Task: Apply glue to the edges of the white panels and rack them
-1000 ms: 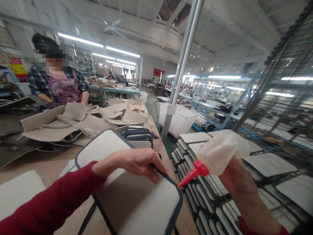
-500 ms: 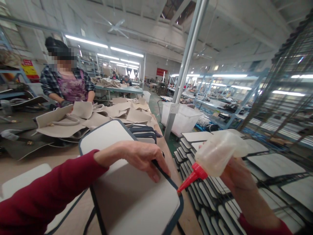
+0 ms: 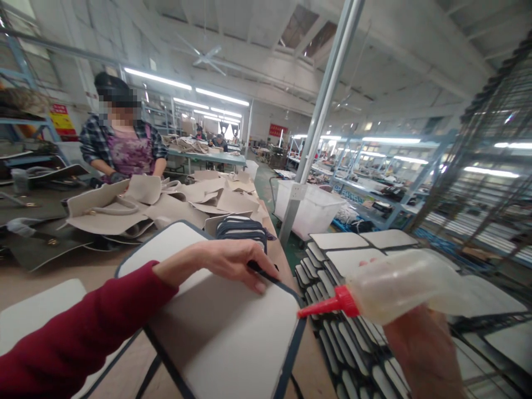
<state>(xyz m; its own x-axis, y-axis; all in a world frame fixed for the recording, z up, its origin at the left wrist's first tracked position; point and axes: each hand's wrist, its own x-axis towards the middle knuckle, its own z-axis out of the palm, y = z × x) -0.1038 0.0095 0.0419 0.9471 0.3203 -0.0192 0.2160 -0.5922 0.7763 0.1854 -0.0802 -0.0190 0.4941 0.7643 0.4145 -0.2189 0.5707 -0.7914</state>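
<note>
Red nozzle (image 3: pixel 326 304) reads clearly; much of the right side does not. Right hand (image 3: pixel 421 338): fingers mostly hidden behind the bottle (image 3: pixel 399 285), 2 fingertips just showing past its upper side; the forearm is cut off by the bottom edge. Liquid level inside the bottle: hard to make out. Its rear end blurs against the stacked panels (image 3: pixel 349 343) behind. Left hand (image 3: pixel 236 263): some fingers out of sight at the far edge of the held panel (image 3: pixel 241 338). That panel runs out of view at the bottom; hand and maroon sleeve (image 3: pixel 103 321) cover part of it.

Held panel: flat, off-white, rounded corners, dark blue border; a grey shadow lies across it. Position: tilted, above the table (image 3: pixel 313 360), in front of the person. Bottle: cloudy, translucent, near horizontal, nozzle pointing left.

Hand states: left closed over the panel's edge, thumb on the white surface; right wrapped around the bottle. Nozzle tip is at the border near the right corner; actual contact cannot be told.

Surroundings: 1 co-worker (image 3: pixel 128 149) at upper left, behind heaped beige pieces (image 3: pixel 187 205); the co-worker's hands are partly hidden by these.
</note>
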